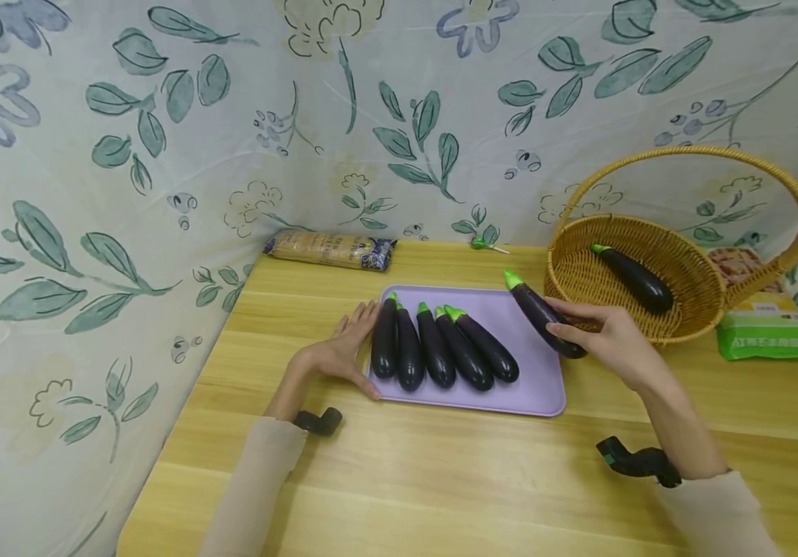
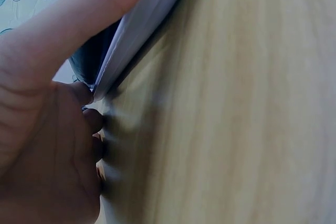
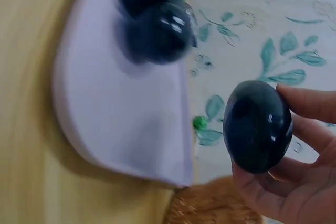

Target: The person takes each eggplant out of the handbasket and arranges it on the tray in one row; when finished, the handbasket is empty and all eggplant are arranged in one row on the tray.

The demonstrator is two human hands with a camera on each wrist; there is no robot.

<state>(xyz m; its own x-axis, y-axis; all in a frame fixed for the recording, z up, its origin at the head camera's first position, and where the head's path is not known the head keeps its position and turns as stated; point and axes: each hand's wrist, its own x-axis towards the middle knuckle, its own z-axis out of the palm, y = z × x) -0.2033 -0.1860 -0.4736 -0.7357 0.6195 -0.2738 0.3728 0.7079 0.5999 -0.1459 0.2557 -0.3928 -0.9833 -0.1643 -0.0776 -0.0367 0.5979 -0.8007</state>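
In the head view, a dark eggplant (image 1: 540, 313) with a green stem end is held above the tray's right side. My right hand (image 1: 604, 340) pinches it between thumb and fingers. The right wrist view looks at the rounded end of this eggplant (image 3: 257, 127), with fingers (image 3: 310, 106) around it. Several more eggplants (image 1: 436, 352) lie side by side on the left and middle of a lilac tray (image 1: 534, 391). At the tray's left edge, my left hand (image 1: 339, 348) touches the rim with fingers spread, the thumb at the front corner.
A wicker basket (image 1: 559, 247) with a tall handle stands at the right, one eggplant (image 1: 635, 278) inside. Beside it lies a green-and-white packet (image 1: 775, 333). A clear-wrapped package (image 1: 329, 249) and a green lollipop (image 1: 485, 244) lie along the back of the wooden table (image 1: 440, 480).
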